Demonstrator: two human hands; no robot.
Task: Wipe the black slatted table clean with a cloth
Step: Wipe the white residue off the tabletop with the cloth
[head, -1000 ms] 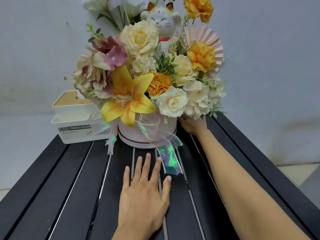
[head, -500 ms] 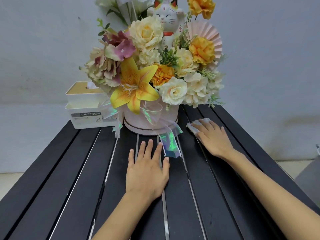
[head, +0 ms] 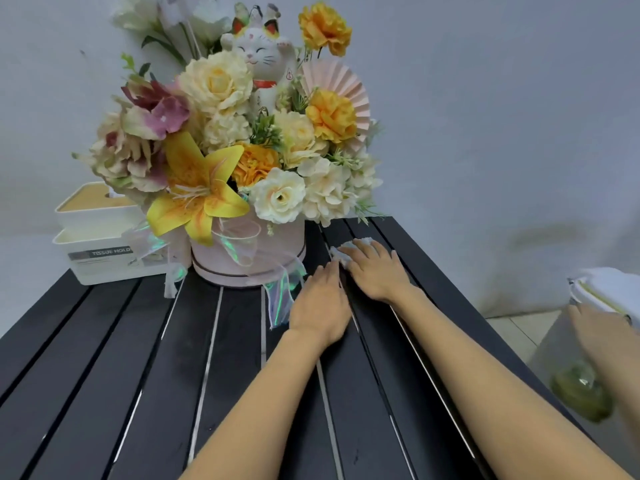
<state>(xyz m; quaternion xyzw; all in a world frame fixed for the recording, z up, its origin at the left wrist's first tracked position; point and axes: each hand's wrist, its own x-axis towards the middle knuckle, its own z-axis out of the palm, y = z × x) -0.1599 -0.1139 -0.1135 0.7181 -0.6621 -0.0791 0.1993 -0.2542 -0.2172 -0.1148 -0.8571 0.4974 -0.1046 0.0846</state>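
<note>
The black slatted table fills the lower part of the view. My right hand lies flat on a small white cloth and presses it onto a slat just right of the flower box; only the cloth's far edge shows beyond my fingers. Close beside it on the left, my left hand rests flat on the table with its fingers straight, holding nothing.
A pink round box of artificial flowers with a lucky-cat figure stands at the table's far middle, its shiny ribbon trailing toward my left hand. A white tissue holder sits far left. Off the right edge are a blurred greenish object and white material.
My left hand has slid right across the slats to lie next to my right hand. My right hand stays on the cloth beside the flower box. The view has shifted to the right.
</note>
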